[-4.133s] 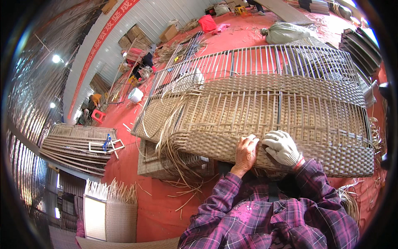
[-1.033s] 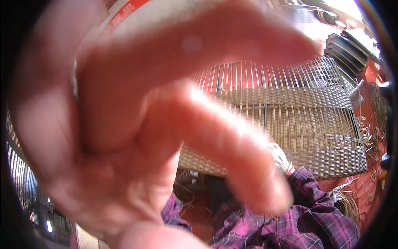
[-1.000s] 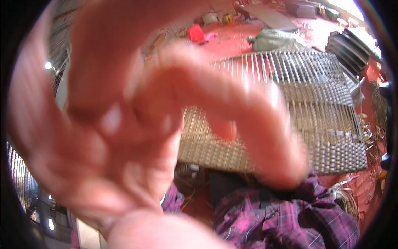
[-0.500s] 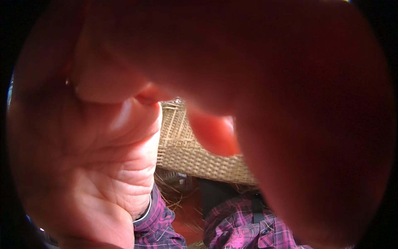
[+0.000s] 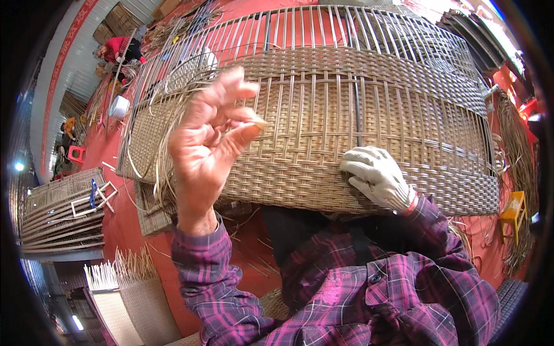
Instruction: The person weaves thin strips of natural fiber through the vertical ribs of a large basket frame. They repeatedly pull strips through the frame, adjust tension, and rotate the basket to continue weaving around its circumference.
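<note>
A large woven rattan panel (image 5: 369, 115) in tan and brown lies in front of me, with bare upright strands along its far part. My left hand (image 5: 210, 135), bare, is raised above its left side, fingers apart and loosely bent, holding nothing that I can see. On the near right part of the weave rests my right hand (image 5: 378, 176) in a pale work glove, fingers lying over the surface and slightly curved. Loose rattan strands (image 5: 164, 150) hang in a bundle at the panel's left, partly behind my left wrist.
A yellow stool (image 5: 512, 216) stands at the right, beside heaped long strands (image 5: 516, 144). Stacked frames (image 5: 63, 207) and a woven piece with upright ends (image 5: 135, 305) sit at the left. Farther back are a red stool (image 5: 77, 153) and a person in red (image 5: 118, 49).
Fingers and a palm covered most of the view close up; now they have moved away. My left hand is raised over the panel, and my gloved right hand lies on the weave.
</note>
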`<state>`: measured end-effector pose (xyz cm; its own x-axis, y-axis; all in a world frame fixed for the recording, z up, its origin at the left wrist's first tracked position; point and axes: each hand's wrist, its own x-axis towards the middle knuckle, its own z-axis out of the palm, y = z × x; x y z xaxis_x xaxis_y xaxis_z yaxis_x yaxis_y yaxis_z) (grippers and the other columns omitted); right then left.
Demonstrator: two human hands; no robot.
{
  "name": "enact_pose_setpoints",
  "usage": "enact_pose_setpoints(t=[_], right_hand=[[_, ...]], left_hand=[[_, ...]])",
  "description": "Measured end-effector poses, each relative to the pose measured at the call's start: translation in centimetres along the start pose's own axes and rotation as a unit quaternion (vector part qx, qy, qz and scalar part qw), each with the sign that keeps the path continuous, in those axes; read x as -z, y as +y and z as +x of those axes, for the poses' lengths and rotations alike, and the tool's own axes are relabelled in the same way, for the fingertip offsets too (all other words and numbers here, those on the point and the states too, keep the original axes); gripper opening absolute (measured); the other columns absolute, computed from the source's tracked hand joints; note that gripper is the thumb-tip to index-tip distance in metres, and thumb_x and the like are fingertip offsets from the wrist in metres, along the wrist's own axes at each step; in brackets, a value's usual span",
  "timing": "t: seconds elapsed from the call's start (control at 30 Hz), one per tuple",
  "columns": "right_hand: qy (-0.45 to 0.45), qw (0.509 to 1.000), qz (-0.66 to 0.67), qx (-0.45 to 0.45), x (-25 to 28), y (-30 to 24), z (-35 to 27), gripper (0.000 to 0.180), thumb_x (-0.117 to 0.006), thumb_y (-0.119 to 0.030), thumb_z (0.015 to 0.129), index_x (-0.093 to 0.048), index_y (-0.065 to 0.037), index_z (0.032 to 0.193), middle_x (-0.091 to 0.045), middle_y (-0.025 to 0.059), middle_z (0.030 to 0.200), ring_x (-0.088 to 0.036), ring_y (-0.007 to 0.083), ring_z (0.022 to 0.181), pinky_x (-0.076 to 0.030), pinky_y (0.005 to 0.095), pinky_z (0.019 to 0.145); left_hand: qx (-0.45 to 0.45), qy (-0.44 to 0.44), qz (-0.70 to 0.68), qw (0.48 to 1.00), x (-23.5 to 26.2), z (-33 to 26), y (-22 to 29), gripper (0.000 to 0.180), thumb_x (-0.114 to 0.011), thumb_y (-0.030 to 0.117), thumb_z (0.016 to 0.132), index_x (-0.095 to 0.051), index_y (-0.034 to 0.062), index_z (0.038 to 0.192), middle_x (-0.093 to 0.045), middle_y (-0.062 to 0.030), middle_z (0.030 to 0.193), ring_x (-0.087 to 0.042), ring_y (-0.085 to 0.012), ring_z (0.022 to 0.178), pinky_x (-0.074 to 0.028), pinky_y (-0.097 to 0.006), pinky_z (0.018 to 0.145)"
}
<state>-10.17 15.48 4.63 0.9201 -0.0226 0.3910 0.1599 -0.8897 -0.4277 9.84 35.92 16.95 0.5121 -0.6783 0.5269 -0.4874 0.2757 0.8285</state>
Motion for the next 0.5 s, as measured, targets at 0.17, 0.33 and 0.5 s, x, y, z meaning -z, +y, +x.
enact_pose_setpoints(t=[0.17,0.33,0.5], right_hand=[[-0.023,0.999,0.01,0.034,-0.7,0.4,3.7,0.03,-0.069,-0.017,0.079,-0.064,-0.009,0.108,-0.063,0.0082,0.111,-0.06,0.0302,0.1,-0.047,0.0424,0.084],[-0.017,0.992,0.028,0.118,-4.2,0.0,10.5,0.027,-0.068,-0.014,0.076,-0.064,-0.009,0.102,-0.064,0.0078,0.102,-0.061,0.0304,0.09,-0.049,0.0416,0.075],[-0.033,0.986,0.04,0.156,-10.8,-1.4,19.2,0.012,-0.063,-0.012,0.072,-0.061,-0.01,0.084,-0.064,0.0056,0.087,-0.06,0.0268,0.079,-0.049,0.0405,0.067]], left_hand=[[0.201,0.118,0.143,0.962,6.9,-5.5,-11.8,0.024,-0.064,0.003,0.091,-0.062,-0.0025,0.114,-0.067,-0.008,0.095,-0.066,-0.0132,0.078,-0.054,-0.026,0.071],[0.188,0.141,0.305,0.923,10.5,-9.6,-17.5,0.013,-0.062,0.001,0.088,-0.065,-0.003,0.1,-0.064,-0.0107,0.086,-0.066,-0.0173,0.072,-0.052,-0.028,0.065],[0.176,0.208,0.284,0.919,10.5,-10.3,-17.5,0.017,-0.06,0.001,0.091,-0.064,-0.0014,0.107,-0.064,-0.0084,0.091,-0.063,-0.0137,0.07,-0.051,-0.026,0.063]])
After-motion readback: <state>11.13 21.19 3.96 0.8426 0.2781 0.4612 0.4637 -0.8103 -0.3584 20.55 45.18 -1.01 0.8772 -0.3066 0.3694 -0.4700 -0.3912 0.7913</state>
